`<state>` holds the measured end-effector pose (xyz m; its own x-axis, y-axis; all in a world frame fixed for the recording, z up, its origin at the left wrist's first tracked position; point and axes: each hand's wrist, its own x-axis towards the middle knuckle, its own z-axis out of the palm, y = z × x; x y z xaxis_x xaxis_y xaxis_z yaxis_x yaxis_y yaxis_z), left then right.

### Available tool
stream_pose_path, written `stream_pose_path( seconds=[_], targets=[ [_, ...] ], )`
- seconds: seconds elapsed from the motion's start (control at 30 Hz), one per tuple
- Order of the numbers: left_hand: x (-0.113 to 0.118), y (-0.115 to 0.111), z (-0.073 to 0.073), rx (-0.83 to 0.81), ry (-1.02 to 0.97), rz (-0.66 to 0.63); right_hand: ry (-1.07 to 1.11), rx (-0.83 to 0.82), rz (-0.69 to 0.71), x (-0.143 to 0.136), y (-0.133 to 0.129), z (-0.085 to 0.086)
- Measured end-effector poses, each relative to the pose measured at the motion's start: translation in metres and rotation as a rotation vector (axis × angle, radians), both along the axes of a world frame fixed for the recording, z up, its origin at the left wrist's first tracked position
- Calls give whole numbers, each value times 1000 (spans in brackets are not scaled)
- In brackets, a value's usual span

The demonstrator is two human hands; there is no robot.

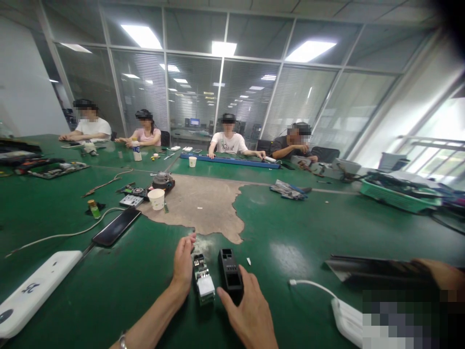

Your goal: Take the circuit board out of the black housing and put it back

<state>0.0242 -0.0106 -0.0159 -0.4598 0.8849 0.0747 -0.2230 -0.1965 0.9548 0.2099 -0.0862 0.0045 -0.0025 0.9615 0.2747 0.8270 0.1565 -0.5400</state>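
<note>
Your half-curled right hand (252, 308) gripped black casing (229, 269), long axis pointing forward; near-straight left hand (182, 265), empty, flanked circuit board (204, 282).

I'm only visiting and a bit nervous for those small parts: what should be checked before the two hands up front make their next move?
1. Right hand placed at the black casing: ok, thumb and fingers lie to either side of its near end.
2. Firm hold there: cannot tell, pressure doesn't show.
3. Left hand touching the circuit board: cannot tell, it is right beside it.
4. Casing and board apart: ok, green tabletop shows between them.
5. No loose bits nearby: not ok, a small white piece lies just right of the casing.
6. Paper cup away from the hands: ok, it stands farther up the table.
</note>
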Motion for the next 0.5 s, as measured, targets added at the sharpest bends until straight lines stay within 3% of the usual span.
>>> stream_pose_path(
  seconds=[0.17,0.5],
  targets=[
    [1,-1,-1,4,-11,-2,49,53,56,3,-3,-1],
    [1,0,1,-23,-131,23,227,60,108,-14,-16,31]
  ],
)
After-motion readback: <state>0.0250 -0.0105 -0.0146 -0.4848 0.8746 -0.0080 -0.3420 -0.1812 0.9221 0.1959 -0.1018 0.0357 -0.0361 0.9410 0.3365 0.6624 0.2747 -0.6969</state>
